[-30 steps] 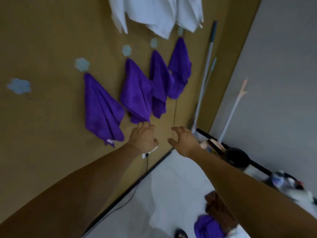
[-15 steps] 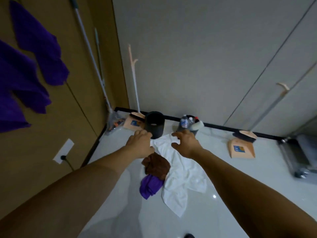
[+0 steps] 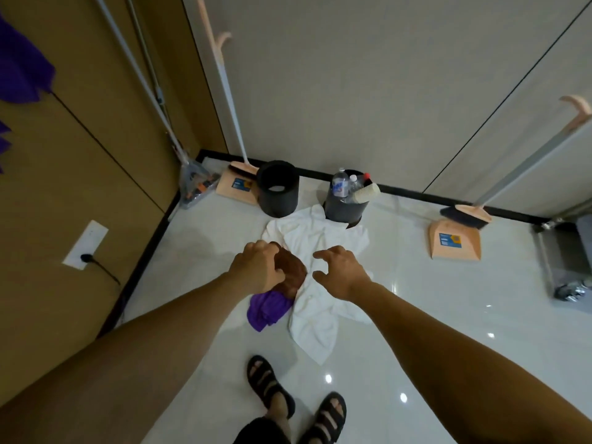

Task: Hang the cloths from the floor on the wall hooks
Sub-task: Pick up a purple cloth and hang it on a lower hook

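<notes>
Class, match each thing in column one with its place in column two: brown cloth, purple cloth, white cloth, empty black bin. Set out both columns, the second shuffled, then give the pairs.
Column 1
1. brown cloth
2. purple cloth
3. white cloth
4. empty black bin

Column 2
A. standing upright beside a dustpan
B. heap partly covered by the left hand
C. spread over the floor, reaching the bin of bottles
D. bunched against the brown cloth's near side

Pairs: 1-B, 2-D, 3-C, 4-A
</notes>
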`<act>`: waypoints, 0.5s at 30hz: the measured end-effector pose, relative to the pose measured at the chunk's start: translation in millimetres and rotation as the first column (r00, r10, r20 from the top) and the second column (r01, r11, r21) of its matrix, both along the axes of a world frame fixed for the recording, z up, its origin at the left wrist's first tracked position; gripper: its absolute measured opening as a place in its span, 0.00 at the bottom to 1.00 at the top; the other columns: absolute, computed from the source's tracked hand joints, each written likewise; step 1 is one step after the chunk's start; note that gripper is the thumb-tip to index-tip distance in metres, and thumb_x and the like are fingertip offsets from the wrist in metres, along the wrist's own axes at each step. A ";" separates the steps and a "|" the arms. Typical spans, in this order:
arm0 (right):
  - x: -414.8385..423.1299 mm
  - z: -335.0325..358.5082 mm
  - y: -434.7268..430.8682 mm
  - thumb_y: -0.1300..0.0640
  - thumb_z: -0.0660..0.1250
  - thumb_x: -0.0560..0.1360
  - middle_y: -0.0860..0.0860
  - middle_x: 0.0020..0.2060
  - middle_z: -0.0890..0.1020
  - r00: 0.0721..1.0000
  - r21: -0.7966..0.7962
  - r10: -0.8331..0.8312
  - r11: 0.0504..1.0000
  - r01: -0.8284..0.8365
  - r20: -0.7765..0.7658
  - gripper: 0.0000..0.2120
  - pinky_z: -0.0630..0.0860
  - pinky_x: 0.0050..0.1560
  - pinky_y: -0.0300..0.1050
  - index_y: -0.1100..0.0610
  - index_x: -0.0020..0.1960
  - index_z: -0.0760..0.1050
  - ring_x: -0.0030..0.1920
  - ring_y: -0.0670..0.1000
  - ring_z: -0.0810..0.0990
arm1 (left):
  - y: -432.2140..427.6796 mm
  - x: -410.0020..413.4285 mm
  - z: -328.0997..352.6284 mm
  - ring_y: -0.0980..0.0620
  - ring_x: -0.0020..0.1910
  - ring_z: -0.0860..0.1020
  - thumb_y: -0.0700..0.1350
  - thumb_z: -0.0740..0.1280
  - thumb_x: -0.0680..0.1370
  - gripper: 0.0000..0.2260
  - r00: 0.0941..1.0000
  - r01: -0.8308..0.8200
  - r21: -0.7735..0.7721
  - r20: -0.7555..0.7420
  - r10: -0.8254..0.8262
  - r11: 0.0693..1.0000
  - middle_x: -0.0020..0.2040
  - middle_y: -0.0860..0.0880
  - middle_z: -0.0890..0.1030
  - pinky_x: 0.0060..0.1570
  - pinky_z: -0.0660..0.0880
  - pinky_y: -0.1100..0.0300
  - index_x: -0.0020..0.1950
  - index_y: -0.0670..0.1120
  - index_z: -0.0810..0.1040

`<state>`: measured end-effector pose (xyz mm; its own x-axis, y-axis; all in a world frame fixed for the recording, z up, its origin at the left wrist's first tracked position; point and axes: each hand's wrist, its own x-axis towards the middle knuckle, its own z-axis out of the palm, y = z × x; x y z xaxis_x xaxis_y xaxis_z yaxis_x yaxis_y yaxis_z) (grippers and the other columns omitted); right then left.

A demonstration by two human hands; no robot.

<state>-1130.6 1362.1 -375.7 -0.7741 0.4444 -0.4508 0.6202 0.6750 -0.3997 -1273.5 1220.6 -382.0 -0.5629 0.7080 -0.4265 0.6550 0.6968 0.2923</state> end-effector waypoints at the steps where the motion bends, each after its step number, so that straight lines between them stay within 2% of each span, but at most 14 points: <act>1: -7.0 -9.7 -1.3 0.50 0.61 0.79 0.55 0.65 0.72 0.999 0.001 0.030 1.000 -0.030 0.025 0.19 0.68 0.65 0.49 0.52 0.69 0.70 0.67 0.58 0.69 | -1.2 -6.4 -11.1 0.44 0.61 0.72 0.54 0.67 0.74 0.22 1.000 -0.013 -0.001 0.025 0.013 1.000 0.62 0.45 0.74 0.56 0.73 0.51 0.64 0.46 0.72; 7: -49.4 -107.4 -5.4 0.51 0.61 0.79 0.56 0.65 0.72 0.993 -0.073 0.017 0.997 -0.008 0.120 0.20 0.70 0.64 0.49 0.53 0.70 0.70 0.65 0.58 0.70 | -13.1 -38.0 -111.2 0.44 0.64 0.70 0.53 0.65 0.75 0.22 0.983 -0.101 -0.101 0.141 0.115 0.990 0.65 0.45 0.72 0.59 0.71 0.52 0.67 0.47 0.70; 10: -67.9 -181.7 -12.5 0.52 0.61 0.77 0.55 0.66 0.72 0.987 -0.143 0.030 0.990 -0.007 0.159 0.20 0.70 0.63 0.48 0.51 0.69 0.70 0.64 0.57 0.71 | -20.5 -47.0 -179.5 0.45 0.64 0.70 0.52 0.65 0.76 0.23 0.967 -0.140 -0.160 0.190 0.169 0.977 0.65 0.45 0.71 0.59 0.70 0.53 0.69 0.46 0.68; 15: -87.7 -339.0 -28.7 0.53 0.66 0.75 0.51 0.67 0.71 0.980 -0.203 0.144 0.972 -0.115 0.134 0.22 0.71 0.61 0.46 0.49 0.68 0.69 0.64 0.56 0.72 | -35.9 -59.0 -318.2 0.47 0.63 0.72 0.53 0.65 0.77 0.24 0.940 -0.228 -0.197 0.211 0.268 0.954 0.65 0.45 0.72 0.57 0.71 0.54 0.70 0.46 0.67</act>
<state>-1218.2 1333.4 -714.7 -0.7383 0.2376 -0.6312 0.5941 0.6721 -0.4420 -1332.5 1184.7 -700.3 -0.5823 0.4656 -0.6665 0.3828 0.8802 0.2805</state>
